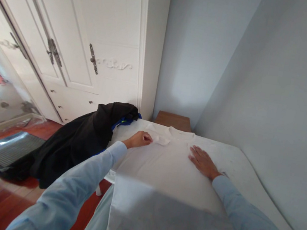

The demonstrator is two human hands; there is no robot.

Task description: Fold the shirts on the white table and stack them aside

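Observation:
A white shirt (162, 167) is spread over a white-covered board, its collar at the far edge and its hem hanging over the near edge. My left hand (139, 140) is closed at the shirt's upper left, its fingertips pinching a fold of white cloth by the sleeve. On the upper right part of the shirt, my right hand (202, 161) lies flat with its fingers stretched out and holds nothing.
Dark clothing (78, 141) with a blue piece drapes over the board's left end. A white wardrobe (121, 27) stands behind at left, and a brown wooden piece (173, 120) beyond the board. Grey walls (286, 94) rise at right. A striped plastic package (8, 147) lies at left.

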